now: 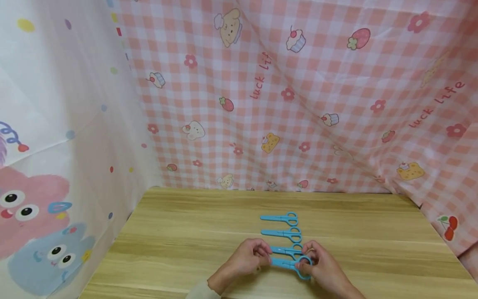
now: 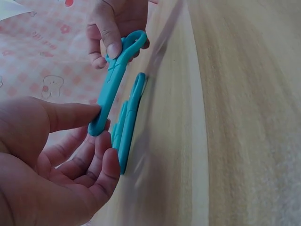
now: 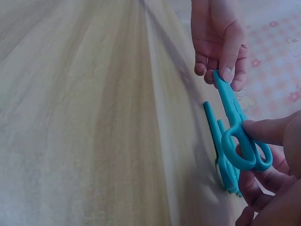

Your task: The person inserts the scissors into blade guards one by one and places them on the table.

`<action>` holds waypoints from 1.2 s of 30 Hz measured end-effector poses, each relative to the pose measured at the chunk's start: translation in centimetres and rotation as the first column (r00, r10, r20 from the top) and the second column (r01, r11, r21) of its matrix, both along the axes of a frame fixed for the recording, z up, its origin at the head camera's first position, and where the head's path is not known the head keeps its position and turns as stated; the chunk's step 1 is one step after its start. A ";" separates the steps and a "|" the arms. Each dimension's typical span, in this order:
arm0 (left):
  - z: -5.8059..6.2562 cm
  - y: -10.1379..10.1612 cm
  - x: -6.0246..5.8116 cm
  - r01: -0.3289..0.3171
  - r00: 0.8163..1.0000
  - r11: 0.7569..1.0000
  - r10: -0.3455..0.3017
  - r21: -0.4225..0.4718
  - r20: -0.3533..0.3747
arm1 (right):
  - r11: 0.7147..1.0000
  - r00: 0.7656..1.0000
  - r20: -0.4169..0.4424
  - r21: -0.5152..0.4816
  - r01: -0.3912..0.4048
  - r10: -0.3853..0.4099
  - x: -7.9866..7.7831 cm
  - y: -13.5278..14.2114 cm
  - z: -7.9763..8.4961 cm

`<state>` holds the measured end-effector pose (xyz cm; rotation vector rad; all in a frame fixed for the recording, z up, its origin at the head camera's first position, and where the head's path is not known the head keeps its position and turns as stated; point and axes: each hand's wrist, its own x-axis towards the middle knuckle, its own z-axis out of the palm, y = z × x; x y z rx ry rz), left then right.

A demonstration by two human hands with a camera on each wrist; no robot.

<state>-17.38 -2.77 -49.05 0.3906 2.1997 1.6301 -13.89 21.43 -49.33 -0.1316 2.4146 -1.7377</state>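
My two hands hold one pair of blue scissors (image 1: 284, 263) above the table, its blades closed inside a blue sheath. Thumb and fingers of my left hand (image 1: 247, 258) pinch the tip end, as the left wrist view shows. At the other end, my right hand (image 1: 324, 266) grips the finger loops, its thumb pressed on the handle (image 3: 240, 146). Just beyond lies a matching pair of scissors (image 1: 283, 250) on the table. Two more such pairs, a middle one (image 1: 278, 233) and a far one (image 1: 276, 218), lie behind it, all with tips to the left.
The wooden table (image 1: 179, 232) reaches back to a pink checked cloth (image 1: 239, 116) hanging behind it. A white cloth (image 1: 93, 104) with cartoon figures hangs along the left side. On the right, the checked cloth (image 1: 444, 174) comes down by the table edge.
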 end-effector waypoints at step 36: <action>-0.9 -0.6 0.1 -0.025 0.999 0.997 0.022 -0.070 -0.038 | 0.984 0.995 -0.012 0.152 0.097 -0.097 0.4 -0.3 -1.3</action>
